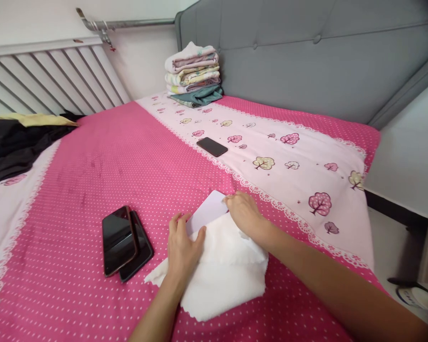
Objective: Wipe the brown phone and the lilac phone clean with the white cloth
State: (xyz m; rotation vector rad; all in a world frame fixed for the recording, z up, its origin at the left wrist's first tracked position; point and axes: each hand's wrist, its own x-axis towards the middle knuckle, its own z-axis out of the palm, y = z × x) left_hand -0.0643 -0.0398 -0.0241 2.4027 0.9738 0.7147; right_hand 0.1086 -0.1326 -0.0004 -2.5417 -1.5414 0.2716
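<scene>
A pale lavender phone (209,209), flat with rounded corners, lies on the pink dotted bedspread, its near part covered by a white cloth (224,280). No screen shows on the visible face. My left hand (184,244) holds the phone's left edge, with the thumb pressing on the cloth. At the right edge my right hand (245,214) is closed, fingertips at the phone's upper right side and a fold of cloth beneath the palm. To the left, a black phone with a reddish-brown rim (119,242) partly overlaps another black phone (142,251).
Another dark phone (212,147) lies farther off on the bedspread (139,161). Folded fabrics (194,76) are stacked by the grey headboard (288,61). Dark clothes (14,147) lie at the left, near a white radiator (53,80). The bed's edge drops away on the right.
</scene>
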